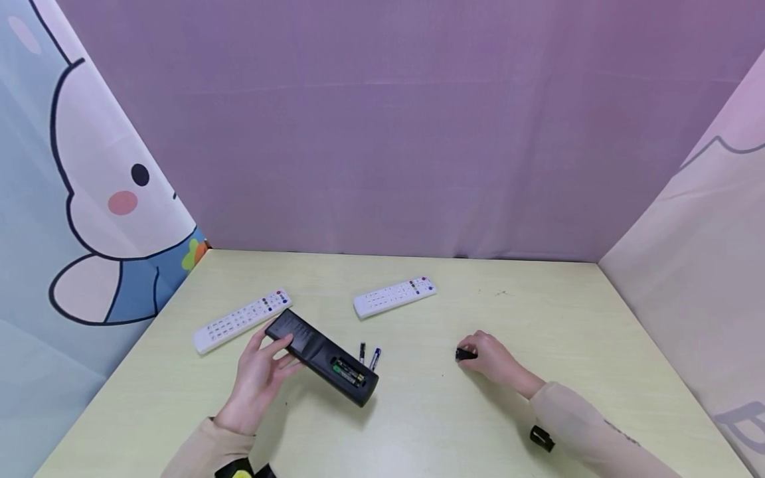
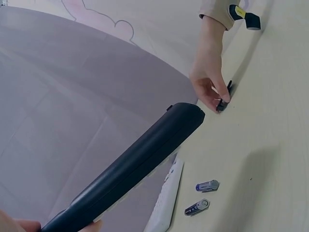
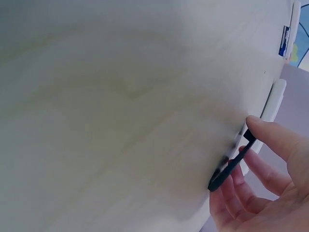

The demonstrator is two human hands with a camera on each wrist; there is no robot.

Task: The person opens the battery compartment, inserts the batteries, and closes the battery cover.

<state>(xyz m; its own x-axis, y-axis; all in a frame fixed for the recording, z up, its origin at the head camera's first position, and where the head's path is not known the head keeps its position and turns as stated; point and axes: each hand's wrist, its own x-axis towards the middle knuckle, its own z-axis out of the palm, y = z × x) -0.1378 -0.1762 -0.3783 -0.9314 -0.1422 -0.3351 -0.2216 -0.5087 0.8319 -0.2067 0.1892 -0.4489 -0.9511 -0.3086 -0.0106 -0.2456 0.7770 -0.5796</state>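
My left hand (image 1: 261, 378) grips a black remote control (image 1: 323, 355) by its far-left end, back side up and raised over the table. Its battery compartment is uncovered, with batteries (image 1: 348, 372) lying inside. Off to the right, my right hand (image 1: 491, 358) pinches a small black battery cover (image 1: 466, 354) close to the tabletop. In the right wrist view this cover (image 3: 231, 164) is a thin curved piece held between thumb and fingertips. Two loose batteries (image 2: 207, 185) lie on the table just beyond the remote.
One white remote (image 1: 242, 321) lies behind my left hand, and another white remote (image 1: 394, 297) lies farther back near the middle. The pale table (image 1: 597, 318) meets a purple curtain (image 1: 406, 166) at its back edge. Printed cloth walls stand left and right.
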